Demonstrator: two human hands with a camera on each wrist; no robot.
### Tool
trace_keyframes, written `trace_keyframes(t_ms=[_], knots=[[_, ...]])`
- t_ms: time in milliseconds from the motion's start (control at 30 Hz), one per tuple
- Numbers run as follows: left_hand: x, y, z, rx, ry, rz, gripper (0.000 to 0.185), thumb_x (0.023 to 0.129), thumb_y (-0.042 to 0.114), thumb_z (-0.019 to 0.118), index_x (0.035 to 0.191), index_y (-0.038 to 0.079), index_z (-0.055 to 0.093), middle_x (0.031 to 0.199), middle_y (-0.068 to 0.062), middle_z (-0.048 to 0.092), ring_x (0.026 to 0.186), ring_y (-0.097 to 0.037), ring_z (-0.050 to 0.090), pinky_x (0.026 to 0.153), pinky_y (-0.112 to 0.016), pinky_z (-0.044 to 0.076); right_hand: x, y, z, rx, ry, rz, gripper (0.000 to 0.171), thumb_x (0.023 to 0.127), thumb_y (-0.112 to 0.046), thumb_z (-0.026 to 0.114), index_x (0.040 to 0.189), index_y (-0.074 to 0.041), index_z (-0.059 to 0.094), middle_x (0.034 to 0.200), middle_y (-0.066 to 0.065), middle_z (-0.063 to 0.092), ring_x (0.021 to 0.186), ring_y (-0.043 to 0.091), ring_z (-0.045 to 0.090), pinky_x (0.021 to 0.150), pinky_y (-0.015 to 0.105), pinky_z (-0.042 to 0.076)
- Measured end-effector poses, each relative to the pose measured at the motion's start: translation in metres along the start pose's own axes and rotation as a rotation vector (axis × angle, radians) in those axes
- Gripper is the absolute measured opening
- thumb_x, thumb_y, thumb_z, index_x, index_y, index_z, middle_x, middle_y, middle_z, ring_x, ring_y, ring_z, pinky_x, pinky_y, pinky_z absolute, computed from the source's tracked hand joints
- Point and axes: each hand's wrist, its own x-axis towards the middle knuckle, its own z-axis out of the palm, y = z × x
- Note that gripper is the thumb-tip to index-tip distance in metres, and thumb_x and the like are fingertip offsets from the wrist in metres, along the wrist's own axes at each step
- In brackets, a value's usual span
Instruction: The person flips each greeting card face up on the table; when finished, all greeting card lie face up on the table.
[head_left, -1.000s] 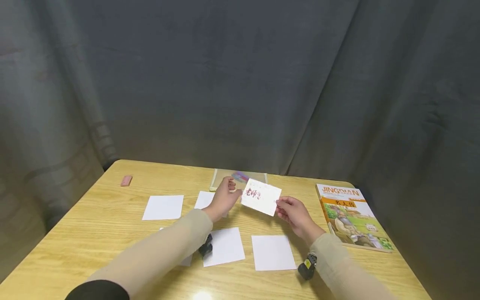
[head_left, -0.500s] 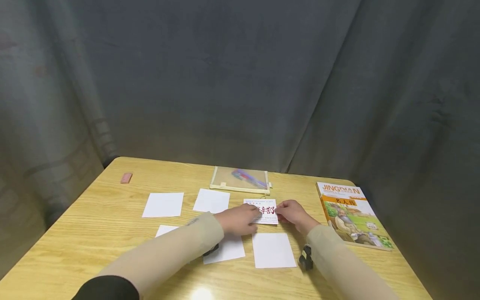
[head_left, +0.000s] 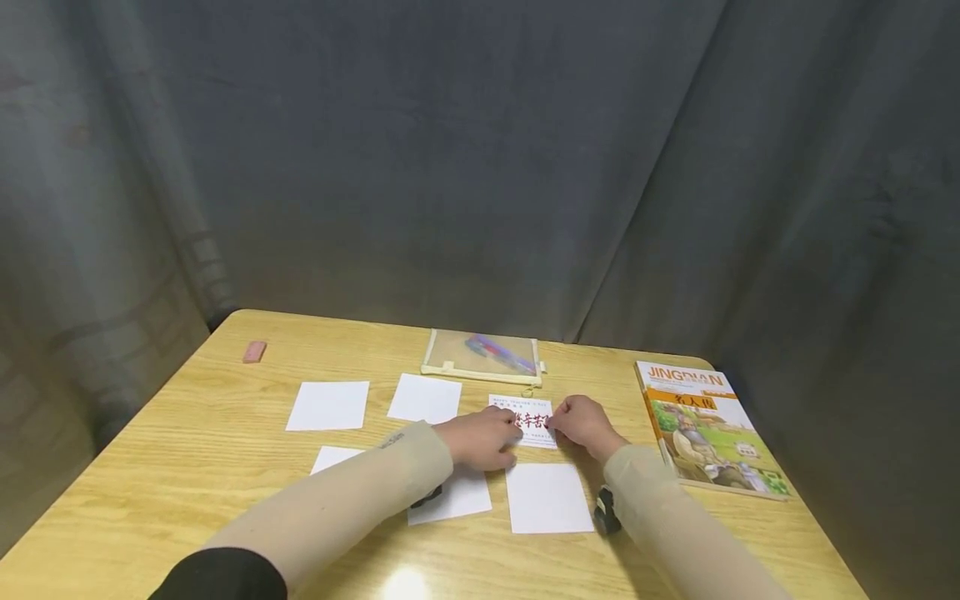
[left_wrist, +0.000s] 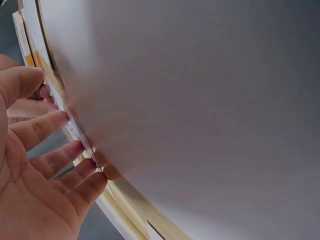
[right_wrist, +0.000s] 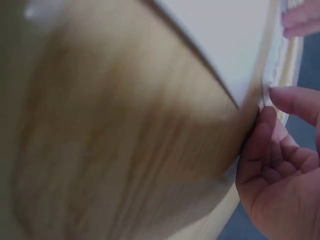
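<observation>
Pale wood-grain table (head_left: pixel 187 467), with a printed card (head_left: pixel 534 419) bearing red characters lying flat near its middle, just in front of a clear zip pouch (head_left: pixel 482 357) (pens showing through the plastic). Left hand (head_left: pixel 480 437) laid on the card's left edge, fingers fairly straight and pressed down against it; from the left wrist view, fingertips (left_wrist: pixel 60 120) spread along the card's rim. Right hand (head_left: pixel 583 423) at the card's right edge, fingers bent; from the right wrist view, thumb and a fingertip (right_wrist: pixel 290 100) meeting at the card's corner, seemingly pinching it, though much blurred. Both hands close together, the card between them and partly covered by them.

Around the card, blank white sheets: two in the far row at left (head_left: pixel 327 406) and (head_left: pixel 424 398), one directly in front of the card (head_left: pixel 547 497), another beside that under the left forearm (head_left: pixel 453 496), and a corner of one more (head_left: pixel 333 457) peeking out left of the sleeve. Beige sleeves on both arms, a small black device at each wrist. Orange-and-green book (head_left: pixel 705 429) flat at the table's right edge, well apart from the hands. Pink eraser (head_left: pixel 254 352) near the far left corner. Grey curtain (head_left: pixel 480 167) behind it all.
</observation>
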Motion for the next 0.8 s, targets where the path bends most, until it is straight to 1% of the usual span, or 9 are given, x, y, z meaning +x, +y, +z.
trace_keyframes(t_ms=[100, 200, 300, 400, 467, 600, 667, 733, 800], knots=[[0.001, -0.001, 0.000, 0.012, 0.004, 0.010, 0.043, 0.094, 0.036, 0.057, 0.132, 0.015, 0.058, 0.139, -0.007, 0.049, 0.129, -0.024, 0.044, 0.107, -0.034, 0.036, -0.004, -0.001, -0.001, -0.056, -0.003, -0.050, 0.015, 0.084, -0.013, 0.070, 0.078, -0.006, 0.058, 0.066, 0.003, 0.054, 0.057, 0.015, 0.046, 0.049, 0.026, 0.037], [0.004, -0.004, 0.003, 0.013, 0.011, 0.019, 0.042, 0.093, 0.036, 0.057, 0.130, 0.015, 0.059, 0.136, -0.006, 0.051, 0.126, -0.024, 0.046, 0.106, -0.033, 0.036, -0.013, -0.003, -0.006, -0.051, -0.035, -0.076, 0.013, 0.087, -0.014, 0.068, 0.084, -0.005, 0.060, 0.070, 0.003, 0.057, 0.060, 0.015, 0.048, 0.051, 0.027, 0.039], [0.004, -0.003, 0.004, -0.035, 0.016, 0.002, 0.048, 0.093, 0.037, 0.058, 0.134, 0.013, 0.055, 0.137, -0.006, 0.049, 0.128, -0.023, 0.044, 0.107, -0.032, 0.035, -0.028, 0.002, -0.016, -0.011, -0.076, -0.081, 0.010, 0.091, -0.013, 0.063, 0.089, -0.003, 0.061, 0.077, 0.005, 0.060, 0.067, 0.017, 0.054, 0.055, 0.029, 0.044], [0.000, 0.004, 0.005, -0.071, 0.028, 0.003, 0.054, 0.093, 0.038, 0.058, 0.140, 0.013, 0.049, 0.142, -0.006, 0.045, 0.132, -0.022, 0.040, 0.110, -0.032, 0.032, -0.044, 0.012, -0.026, 0.063, -0.136, -0.067, 0.011, 0.093, -0.010, 0.059, 0.093, 0.000, 0.062, 0.082, 0.007, 0.061, 0.073, 0.019, 0.058, 0.062, 0.032, 0.050], [-0.007, 0.015, 0.003, -0.062, 0.033, 0.040, 0.057, 0.094, 0.040, 0.057, 0.142, 0.013, 0.046, 0.145, -0.007, 0.043, 0.135, -0.021, 0.037, 0.111, -0.032, 0.029, -0.054, 0.018, -0.033, 0.110, -0.186, -0.067, 0.013, 0.094, -0.009, 0.057, 0.095, 0.003, 0.062, 0.084, 0.008, 0.062, 0.076, 0.020, 0.059, 0.067, 0.035, 0.052], [-0.022, 0.041, 0.002, -0.013, 0.014, 0.189, 0.056, 0.094, 0.042, 0.057, 0.141, 0.015, 0.046, 0.146, -0.005, 0.041, 0.135, -0.018, 0.036, 0.110, -0.030, 0.031, -0.069, 0.030, -0.043, 0.191, -0.268, -0.066, 0.018, 0.094, -0.007, 0.056, 0.099, 0.010, 0.060, 0.088, 0.009, 0.063, 0.080, 0.020, 0.060, 0.073, 0.036, 0.054], [-0.028, 0.050, 0.004, 0.002, 0.002, 0.253, 0.054, 0.094, 0.042, 0.057, 0.139, 0.016, 0.048, 0.143, -0.003, 0.044, 0.133, -0.016, 0.038, 0.107, -0.026, 0.033, -0.074, 0.033, -0.045, 0.230, -0.294, -0.061, 0.021, 0.094, -0.007, 0.056, 0.101, 0.012, 0.060, 0.089, 0.009, 0.064, 0.081, 0.018, 0.060, 0.074, 0.035, 0.054], [-0.032, 0.055, 0.007, 0.020, -0.007, 0.288, 0.052, 0.093, 0.043, 0.058, 0.138, 0.016, 0.049, 0.141, -0.003, 0.046, 0.131, -0.015, 0.040, 0.106, -0.025, 0.034, -0.078, 0.035, -0.047, 0.270, -0.323, -0.059, 0.024, 0.094, -0.007, 0.056, 0.105, 0.014, 0.058, 0.091, 0.010, 0.065, 0.083, 0.018, 0.061, 0.076, 0.035, 0.054], [-0.035, 0.058, 0.010, 0.028, -0.015, 0.286, 0.051, 0.093, 0.043, 0.059, 0.136, 0.016, 0.051, 0.140, -0.003, 0.048, 0.130, -0.015, 0.041, 0.105, -0.025, 0.035, -0.081, 0.036, -0.047, 0.300, -0.346, -0.050, 0.027, 0.093, -0.007, 0.057, 0.107, 0.016, 0.056, 0.092, 0.010, 0.065, 0.085, 0.018, 0.061, 0.078, 0.035, 0.054]])
